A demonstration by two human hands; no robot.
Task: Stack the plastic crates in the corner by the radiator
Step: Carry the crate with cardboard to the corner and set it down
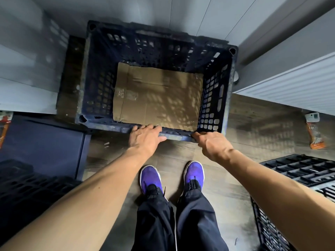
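Gripping the crate rim, both hands curl closed.

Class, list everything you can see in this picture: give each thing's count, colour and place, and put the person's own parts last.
Crate: one, dark blue, in the corner.
Cardboard: one sheet, brown, lining the crate's bottom.
Radiator: one, white, right wall.
Other crates: at least two, black, lower right and lower left.
Packet: one, orange, floor under the radiator.
Shoes: two, purple.
Trousers: black.
Left hand: on the crate's near rim.
Right hand: on the same rim.
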